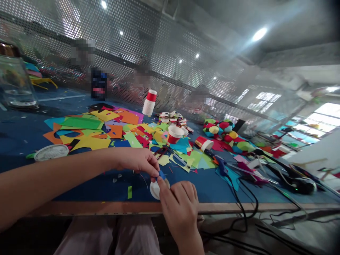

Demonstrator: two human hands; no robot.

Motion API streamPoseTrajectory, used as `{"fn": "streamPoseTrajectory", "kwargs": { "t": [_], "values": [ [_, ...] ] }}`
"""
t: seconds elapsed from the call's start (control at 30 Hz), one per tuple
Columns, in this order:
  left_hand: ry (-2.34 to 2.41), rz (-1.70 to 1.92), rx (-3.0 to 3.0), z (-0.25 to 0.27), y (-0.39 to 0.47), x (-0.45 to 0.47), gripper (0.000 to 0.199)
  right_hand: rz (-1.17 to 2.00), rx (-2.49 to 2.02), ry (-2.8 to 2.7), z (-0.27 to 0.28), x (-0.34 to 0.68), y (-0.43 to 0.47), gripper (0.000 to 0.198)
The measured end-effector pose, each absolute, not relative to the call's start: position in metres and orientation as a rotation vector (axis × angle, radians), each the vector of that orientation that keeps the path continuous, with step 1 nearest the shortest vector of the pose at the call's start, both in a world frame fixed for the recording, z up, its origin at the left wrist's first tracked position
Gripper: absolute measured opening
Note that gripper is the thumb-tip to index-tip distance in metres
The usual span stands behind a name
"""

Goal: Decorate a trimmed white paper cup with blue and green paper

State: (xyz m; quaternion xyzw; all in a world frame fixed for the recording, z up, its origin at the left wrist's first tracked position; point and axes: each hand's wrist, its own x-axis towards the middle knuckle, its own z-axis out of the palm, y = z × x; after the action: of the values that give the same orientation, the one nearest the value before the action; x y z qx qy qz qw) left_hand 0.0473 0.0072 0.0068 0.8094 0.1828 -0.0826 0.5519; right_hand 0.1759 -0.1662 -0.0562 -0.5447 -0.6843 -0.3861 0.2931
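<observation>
A small piece of blue paper point(162, 174) is pinched by the thumb and fingers of my left hand point(142, 162). My right hand point(180, 200) is closed, its index fingertip meeting the paper's lower edge; its thumb is hidden. Directly below the fingers is a white round piece point(154, 190), partly covered by my right hand, near the table's front edge. Whether the right fingers also grip this round piece I cannot tell. A green paper strip point(129, 192) lies to the left on the blue tabletop point(101, 187).
Coloured paper scraps point(90, 123) spread behind my hands, with scissors point(160, 152) and a red-and-white paper cup point(175, 135). Stacked cups point(149, 102) stand farther back. Right are a tipped cup point(203, 143), a blue glue gun point(222, 166) and black cables point(245, 198). A glass jar point(18, 81) stands left.
</observation>
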Motion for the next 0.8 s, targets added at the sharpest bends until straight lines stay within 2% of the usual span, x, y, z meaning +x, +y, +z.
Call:
{"fn": "streamPoseTrajectory", "kwargs": {
  "t": [0.23,0.43,0.8],
  "values": [
    [0.459,-0.192,1.954,0.009,0.009,0.048,0.02,-0.8,-1.405,-1.764,-0.057,0.18,-0.165,0.021],
    [0.459,-0.188,1.986,0.007,0.011,0.047,0.023,-0.568,-1.458,-1.631,-0.053,0.184,-0.161,0.01],
    [0.365,-0.167,2.029,-0.004,0.009,0.051,0.023,-0.46,-1.512,-1.545,-0.056,0.188,-0.154,0.009]
  ]
}}
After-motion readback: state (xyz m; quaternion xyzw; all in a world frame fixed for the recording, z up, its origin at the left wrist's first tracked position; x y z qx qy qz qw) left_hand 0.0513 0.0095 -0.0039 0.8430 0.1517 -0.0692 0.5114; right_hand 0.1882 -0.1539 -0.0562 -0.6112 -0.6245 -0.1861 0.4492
